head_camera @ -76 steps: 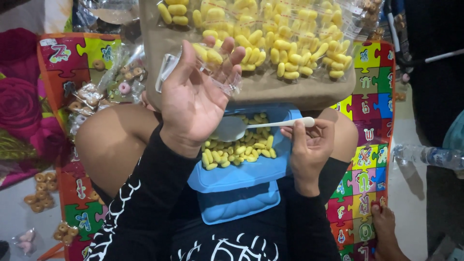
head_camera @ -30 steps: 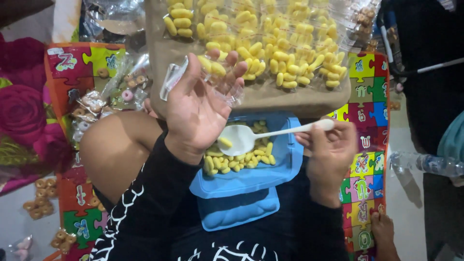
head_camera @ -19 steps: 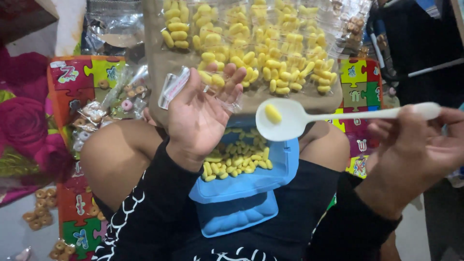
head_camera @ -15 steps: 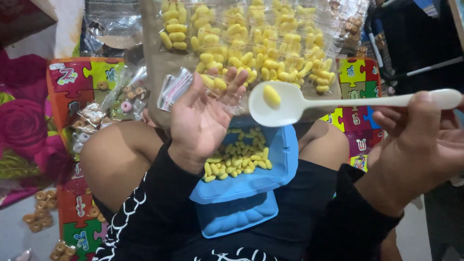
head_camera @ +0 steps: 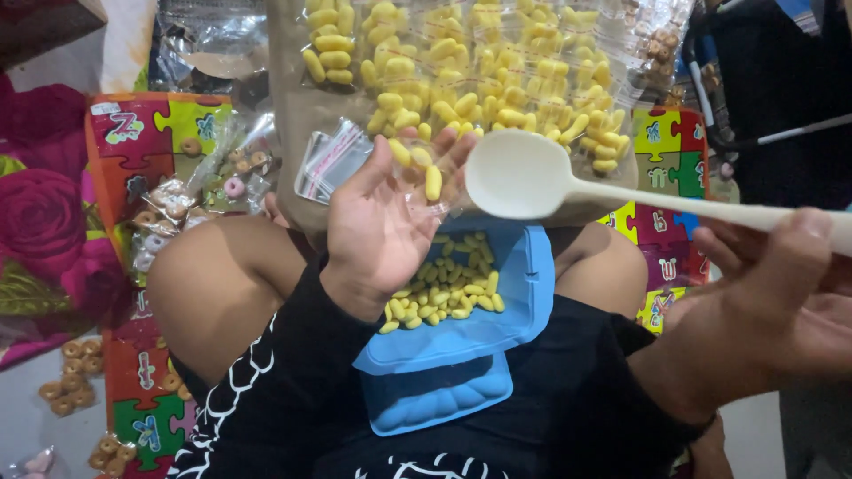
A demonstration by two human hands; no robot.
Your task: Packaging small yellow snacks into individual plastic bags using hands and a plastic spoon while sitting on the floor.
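Presently held: small clear bag, white spoon, yellow puffed snacks

Item 1. Left hand (head_camera: 382, 231), palm up, fingers half curled, cradles a small clear plastic bag (head_camera: 424, 177) at its fingertips; a few yellow oblong puffed snack pieces (head_camera: 432, 183) sit inside it.

Item 2. Right hand (head_camera: 781, 302) grips, thumb over the fingers, the handle of a white plastic spoon (head_camera: 524, 175). The bowl of the spoon, showing no contents, is just beside the mouth of the bag.

Item 3. Blue plastic lidded box (head_camera: 497, 333), open on the person's lap; its tray holds a loose heap of the same yellow pieces (head_camera: 444, 297). The left hand partly covers it.

Item 4. Brown cardboard sheet (head_camera: 293, 115) ahead of the knees, covered with filled clear bags of yellow pieces (head_camera: 497, 71). A stack of unfilled clear zip bags (head_camera: 324, 164) lies at its near-left edge.

Item 5. Colourful puzzle-piece foam mat (head_camera: 160, 133) underneath. Bags of ring-shaped snacks (head_camera: 191, 191) lie on its left part, and loose brown rings (head_camera: 71, 390) lie farther down. A red rose-print cloth (head_camera: 40, 222) borders the mat at far left.
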